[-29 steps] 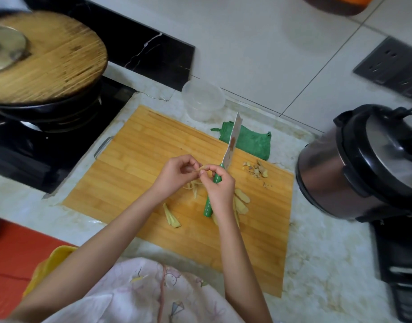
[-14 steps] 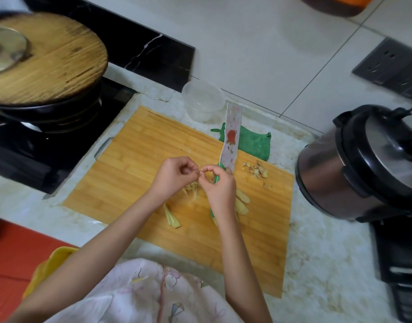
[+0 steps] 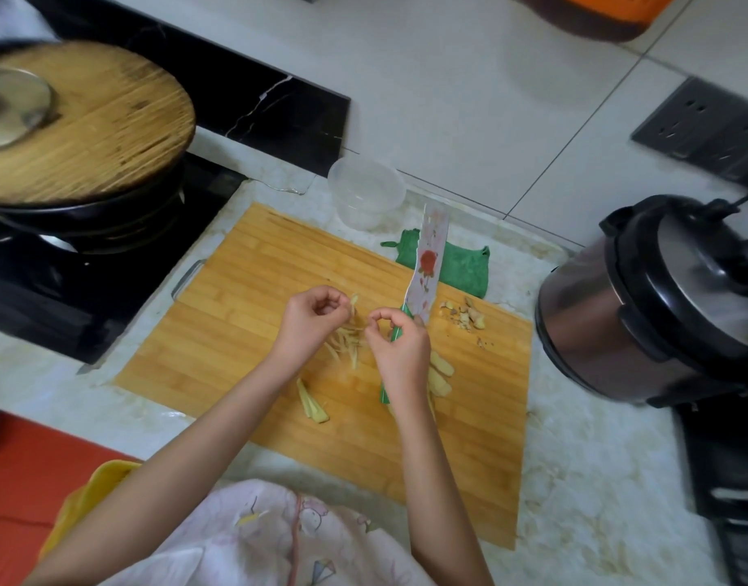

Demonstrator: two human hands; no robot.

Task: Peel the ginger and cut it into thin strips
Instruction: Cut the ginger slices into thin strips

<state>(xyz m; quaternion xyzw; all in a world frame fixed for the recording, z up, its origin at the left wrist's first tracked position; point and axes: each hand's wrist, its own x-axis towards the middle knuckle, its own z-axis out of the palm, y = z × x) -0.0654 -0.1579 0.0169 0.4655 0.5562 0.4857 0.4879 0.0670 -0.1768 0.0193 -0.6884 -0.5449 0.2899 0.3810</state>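
- Pinching a thin ginger strip point(image 3: 354, 301) at the fingertips of the left hand point(image 3: 315, 321), fingers curled in, just above the cutting board point(image 3: 237, 315).
- Gripping the green handle of the knife point(image 3: 428, 264) in the right hand point(image 3: 402, 353), thumb and forefinger curled into a little ring close to the left hand. Can't tell if anything's pinched in there.
- Blade with a red rose print, pointing away toward the green cloth point(image 3: 463, 266).
- Loose pile of cut strips point(image 3: 347, 340) on the board, right between and under the two hands.
- A few ginger slices point(image 3: 442, 372) just right of the right wrist, plus another small stack point(image 3: 312, 401) nearer, by the left forearm.
- Peel scraps point(image 3: 465, 315) in a small heap toward the board's right edge.
- Clear plastic tub point(image 3: 366, 192) on the marble bench point(image 3: 596, 480) beyond the board, pressure cooker point(image 3: 660, 298) off to the right, wok with a wooden lid point(image 3: 89, 120) on the left.
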